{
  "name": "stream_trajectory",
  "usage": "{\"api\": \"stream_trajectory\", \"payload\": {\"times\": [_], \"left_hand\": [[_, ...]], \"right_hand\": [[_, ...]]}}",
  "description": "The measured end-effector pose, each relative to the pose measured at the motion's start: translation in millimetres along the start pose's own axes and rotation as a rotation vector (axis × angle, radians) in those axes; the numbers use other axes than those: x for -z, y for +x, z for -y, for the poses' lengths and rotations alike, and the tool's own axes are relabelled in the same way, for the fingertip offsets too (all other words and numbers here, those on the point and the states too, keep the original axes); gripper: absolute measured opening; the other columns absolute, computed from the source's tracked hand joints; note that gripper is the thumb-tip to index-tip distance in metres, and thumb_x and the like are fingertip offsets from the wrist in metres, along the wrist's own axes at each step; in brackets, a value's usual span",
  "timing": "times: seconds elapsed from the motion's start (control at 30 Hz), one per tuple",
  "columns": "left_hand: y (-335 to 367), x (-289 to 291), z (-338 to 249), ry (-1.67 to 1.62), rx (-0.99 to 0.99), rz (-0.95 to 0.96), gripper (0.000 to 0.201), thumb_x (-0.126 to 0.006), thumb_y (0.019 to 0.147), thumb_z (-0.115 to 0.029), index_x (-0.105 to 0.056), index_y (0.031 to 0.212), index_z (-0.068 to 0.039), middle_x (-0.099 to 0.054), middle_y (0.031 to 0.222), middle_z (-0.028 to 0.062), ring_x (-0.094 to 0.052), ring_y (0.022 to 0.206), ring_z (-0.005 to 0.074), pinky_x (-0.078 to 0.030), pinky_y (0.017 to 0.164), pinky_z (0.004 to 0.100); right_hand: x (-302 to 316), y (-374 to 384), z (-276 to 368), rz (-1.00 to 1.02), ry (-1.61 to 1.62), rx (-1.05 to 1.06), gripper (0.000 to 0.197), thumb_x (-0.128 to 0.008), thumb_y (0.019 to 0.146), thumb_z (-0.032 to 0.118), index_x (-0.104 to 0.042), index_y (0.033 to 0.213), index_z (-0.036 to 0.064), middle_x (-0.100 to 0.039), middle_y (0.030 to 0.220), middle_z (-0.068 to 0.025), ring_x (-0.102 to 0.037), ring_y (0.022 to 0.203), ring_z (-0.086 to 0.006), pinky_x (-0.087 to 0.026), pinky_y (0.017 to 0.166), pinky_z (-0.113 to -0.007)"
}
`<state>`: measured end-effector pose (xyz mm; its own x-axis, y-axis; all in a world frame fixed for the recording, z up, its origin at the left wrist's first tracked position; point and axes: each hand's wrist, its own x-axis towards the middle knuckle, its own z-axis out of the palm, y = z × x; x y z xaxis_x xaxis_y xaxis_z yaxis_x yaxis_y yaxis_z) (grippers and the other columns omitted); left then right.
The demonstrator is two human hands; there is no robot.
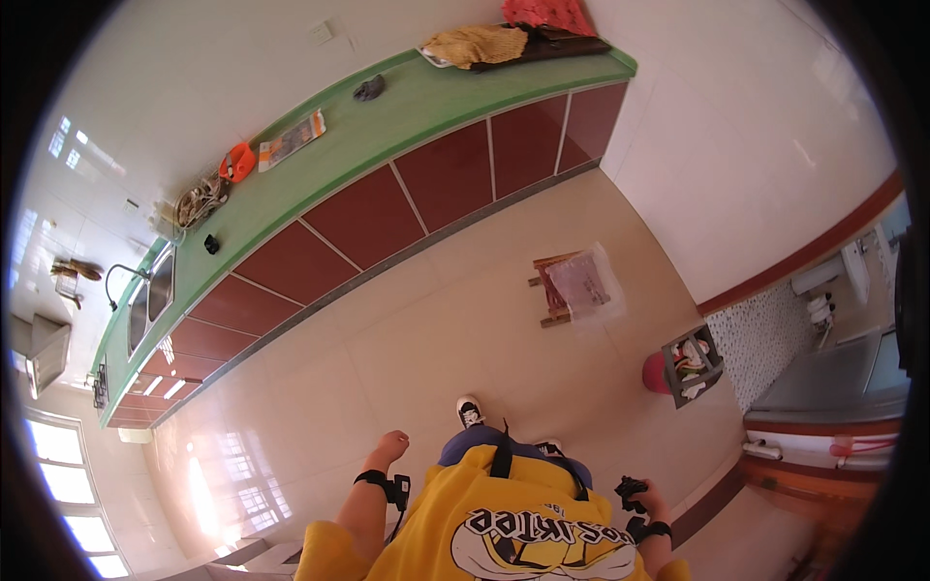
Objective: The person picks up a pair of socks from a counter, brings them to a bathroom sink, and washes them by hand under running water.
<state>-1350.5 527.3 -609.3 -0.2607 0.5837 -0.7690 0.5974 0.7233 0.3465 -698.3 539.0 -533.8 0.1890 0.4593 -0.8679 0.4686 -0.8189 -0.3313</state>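
My left hand (391,446) hangs beside my yellow shirt, over the tiled floor. Its fingers are curled in and nothing shows in them. A black strap with a small black box (398,491) goes round that wrist. On the other side of my body, my right hand (656,502) is closed round a small dark, uneven object (631,493); its kind cannot be made out. Another black strap is on the right wrist. Neither hand touches the counter or the furniture.
A green counter (363,121) with dark red cabinets runs along the left and far side, bearing a sink (152,302), an orange basket (236,163) and cloths (475,45). A wooden stool (554,290) with plastic sheeting stands ahead. At right is a filled bin (692,366) by a doorway.
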Motion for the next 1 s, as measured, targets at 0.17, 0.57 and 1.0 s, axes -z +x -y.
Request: {"api": "stream_trajectory", "payload": {"times": [0.17,0.57,1.0], "left_hand": [[-8.9,-29.6,-53.1,0.125,-0.121,-0.018,0.027,-0.055,0.078,-0.018,-0.06,0.1,-0.004,-0.064,0.086,0.0115,-0.061,0.076,0.0209,-0.049,0.069,0.0327],[-31.1,-77.5,-177.8,0.306,-0.302,-0.024,0.028,-0.053,0.074,-0.02,-0.062,0.096,-0.006,-0.062,0.093,0.0169,-0.057,0.091,0.0318,-0.046,0.08,0.0386],[49.9,-126.5,-335.1,0.488,-0.363,0.021,0.024,-0.054,0.073,-0.02,-0.064,0.089,-0.005,-0.062,0.092,0.0167,-0.058,0.09,0.0319,-0.046,0.081,0.039]], "right_hand": [[31.2,5.0,-72.1,-0.013,0.05,-0.035,0.054,-0.073,0.056,0.004,-0.051,0.105,0.0039,-0.06,0.093,-0.0126,-0.06,0.082,-0.025,-0.049,0.071,-0.035],[90.5,-6.3,-186.8,-0.068,0.174,-0.245,0.057,-0.071,0.059,0.006,-0.048,0.112,0.0042,-0.059,0.098,-0.0128,-0.057,0.086,-0.0239,-0.046,0.07,-0.035],[164.2,-7.5,-221.1,-0.142,0.535,-0.31,0.065,-0.072,0.05,-0.002,-0.047,0.11,-0.0012,-0.058,0.098,-0.0137,-0.057,0.087,-0.0228,-0.047,0.072,-0.034]]}}
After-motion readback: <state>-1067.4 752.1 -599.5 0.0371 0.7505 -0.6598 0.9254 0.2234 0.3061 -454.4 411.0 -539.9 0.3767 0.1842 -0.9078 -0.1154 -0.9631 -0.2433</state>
